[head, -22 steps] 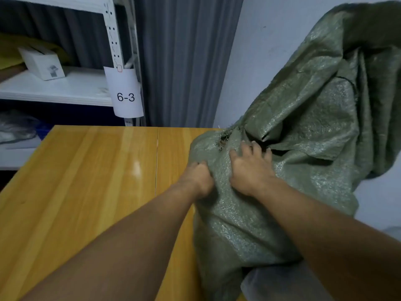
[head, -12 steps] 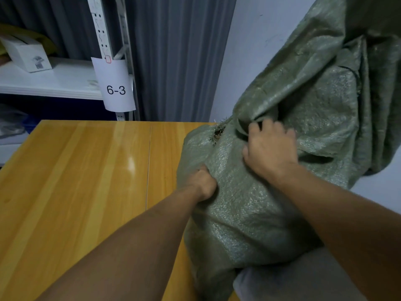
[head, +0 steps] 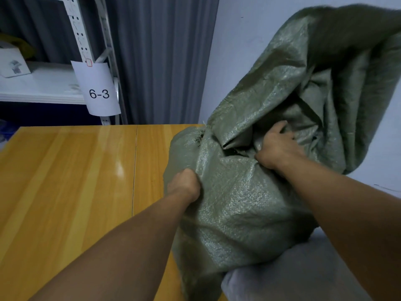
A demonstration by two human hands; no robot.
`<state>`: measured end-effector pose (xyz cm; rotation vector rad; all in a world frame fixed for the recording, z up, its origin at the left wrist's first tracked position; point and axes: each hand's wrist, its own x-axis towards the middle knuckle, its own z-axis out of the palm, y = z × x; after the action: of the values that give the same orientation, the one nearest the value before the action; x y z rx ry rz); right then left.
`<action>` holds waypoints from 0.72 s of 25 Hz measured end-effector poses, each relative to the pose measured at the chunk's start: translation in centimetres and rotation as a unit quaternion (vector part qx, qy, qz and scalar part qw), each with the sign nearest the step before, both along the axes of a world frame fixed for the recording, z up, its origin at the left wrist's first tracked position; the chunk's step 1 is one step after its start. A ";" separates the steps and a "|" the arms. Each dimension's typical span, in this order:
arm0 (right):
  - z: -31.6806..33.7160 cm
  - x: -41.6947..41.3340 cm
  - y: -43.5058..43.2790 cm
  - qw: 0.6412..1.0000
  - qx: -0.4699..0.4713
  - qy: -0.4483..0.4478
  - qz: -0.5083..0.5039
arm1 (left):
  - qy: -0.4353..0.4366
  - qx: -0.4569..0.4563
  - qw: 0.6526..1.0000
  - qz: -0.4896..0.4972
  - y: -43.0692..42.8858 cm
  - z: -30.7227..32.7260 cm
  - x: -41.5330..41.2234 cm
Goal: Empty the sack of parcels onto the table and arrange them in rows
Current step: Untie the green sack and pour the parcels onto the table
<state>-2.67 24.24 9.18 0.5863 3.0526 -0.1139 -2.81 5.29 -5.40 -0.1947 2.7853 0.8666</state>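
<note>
A big green woven sack (head: 249, 209) stands bulging at the right edge of the yellow wooden table (head: 71, 183). Its loose upper cloth rises high and folds over at the upper right. My left hand (head: 184, 185) grips a bunch of the sack's cloth on its left side. My right hand (head: 277, 148) reaches into the folds near the sack's mouth and holds the cloth there, its fingertips hidden in the fold. No parcels show; the sack hides whatever is inside.
A white metal shelf (head: 43, 92) stands behind the table at the left, with a paper tag reading 6-3 (head: 98, 92) and a white box (head: 13, 64). A grey curtain (head: 160, 59) hangs behind. A pale wall is at the right. Grey cloth (head: 293, 276) lies at the bottom right.
My right hand has moved up and to the right, from the front of the sack into the folds near its mouth. My left hand keeps its grip on the cloth.
</note>
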 end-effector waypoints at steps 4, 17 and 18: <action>-0.4 0.3 -0.4 0.999 -0.012 -0.025 0.045 | 0.025 -0.016 0.999 0.024 -1.6 0.7 1.0; 3.1 6.2 -15.0 0.964 -0.154 0.080 0.202 | 0.035 0.027 0.993 0.109 -12.0 6.5 9.8; 3.3 6.9 -16.2 0.962 -0.155 0.081 0.211 | 0.034 0.027 0.993 0.112 -13.1 6.6 10.7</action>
<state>4.27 8.04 12.45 -0.0988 3.1315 -0.6386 7.89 -7.86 1.16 -0.4842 2.8383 1.0150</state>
